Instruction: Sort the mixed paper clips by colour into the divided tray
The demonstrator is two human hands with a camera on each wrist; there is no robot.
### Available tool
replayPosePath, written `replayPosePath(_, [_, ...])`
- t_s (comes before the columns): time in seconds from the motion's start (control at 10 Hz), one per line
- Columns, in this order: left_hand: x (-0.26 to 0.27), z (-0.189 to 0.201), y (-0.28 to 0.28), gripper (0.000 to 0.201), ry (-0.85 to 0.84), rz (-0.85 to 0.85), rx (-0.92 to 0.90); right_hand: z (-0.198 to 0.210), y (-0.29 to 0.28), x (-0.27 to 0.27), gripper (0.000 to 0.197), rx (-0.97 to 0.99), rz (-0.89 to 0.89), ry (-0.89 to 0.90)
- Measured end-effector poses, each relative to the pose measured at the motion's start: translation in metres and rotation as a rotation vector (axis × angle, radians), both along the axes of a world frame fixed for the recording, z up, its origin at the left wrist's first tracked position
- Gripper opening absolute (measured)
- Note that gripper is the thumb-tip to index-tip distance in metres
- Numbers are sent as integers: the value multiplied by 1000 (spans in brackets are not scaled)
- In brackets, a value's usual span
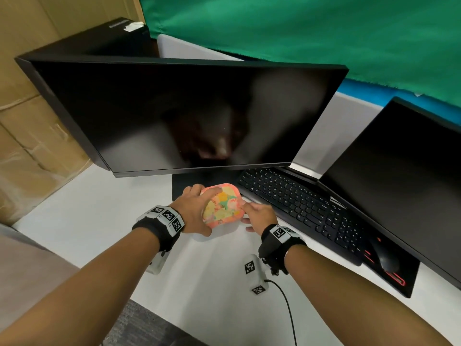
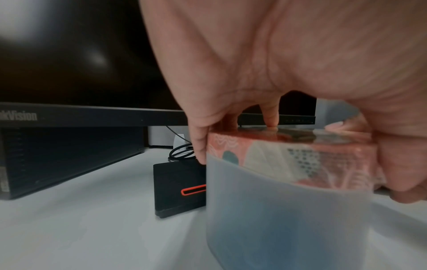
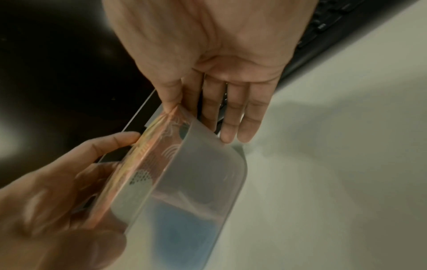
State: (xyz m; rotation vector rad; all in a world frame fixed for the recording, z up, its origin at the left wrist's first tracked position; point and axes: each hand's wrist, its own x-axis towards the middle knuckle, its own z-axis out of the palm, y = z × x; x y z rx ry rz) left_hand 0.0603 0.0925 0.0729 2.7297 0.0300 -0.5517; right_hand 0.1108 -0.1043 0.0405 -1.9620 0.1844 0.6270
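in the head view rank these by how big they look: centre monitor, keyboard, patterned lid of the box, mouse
1. centre monitor, by far the largest.
2. keyboard.
3. patterned lid of the box, partly covered by the left hand.
4. mouse.
The lid and mouse look close in size, so that order is unsure.

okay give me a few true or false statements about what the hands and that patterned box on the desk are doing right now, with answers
1. The left hand grips the box by its lid. True.
2. The lid is off the box. False: it sits on the frosted body.
3. The right hand is curled into a fist. False: its fingers are straight, beside the box.
4. Both monitors are dark. True: the monitor behind the box and the second monitor show nothing.
5. The keyboard lies left of the box. False: it lies to the right.
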Motion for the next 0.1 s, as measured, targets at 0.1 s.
replayPosePath(0.1, [-5,-3,-1,114,2,24,-5,-2,-2,-4,25,27,-46,79])
